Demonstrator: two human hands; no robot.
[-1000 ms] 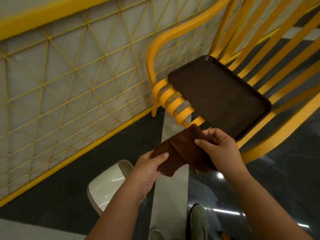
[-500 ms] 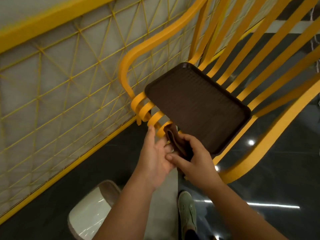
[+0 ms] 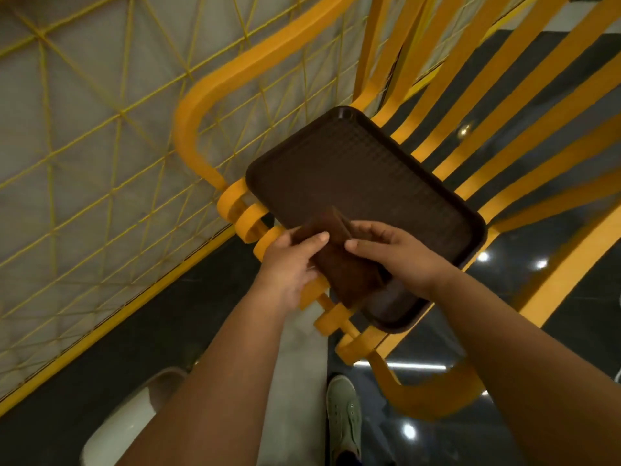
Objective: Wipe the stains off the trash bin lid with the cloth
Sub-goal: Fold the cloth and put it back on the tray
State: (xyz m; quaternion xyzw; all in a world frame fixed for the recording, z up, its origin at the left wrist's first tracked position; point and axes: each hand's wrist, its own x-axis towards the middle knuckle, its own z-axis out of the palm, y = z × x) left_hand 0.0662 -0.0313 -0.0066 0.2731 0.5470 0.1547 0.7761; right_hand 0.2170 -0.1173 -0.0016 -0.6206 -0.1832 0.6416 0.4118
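Both hands [image 3: 339, 260] hold cloth [image 3: 339, 260] over tray [image 3: 369, 183]; bin lid [image 3: 131, 422] below forearm.

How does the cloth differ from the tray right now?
The cloth is soft and folded; the tray is a rigid flat sheet with a raised rim. The cloth is far smaller than the tray. The cloth is held by the left hand and right hand; the tray lies on the yellow bench. Both are dark brown.
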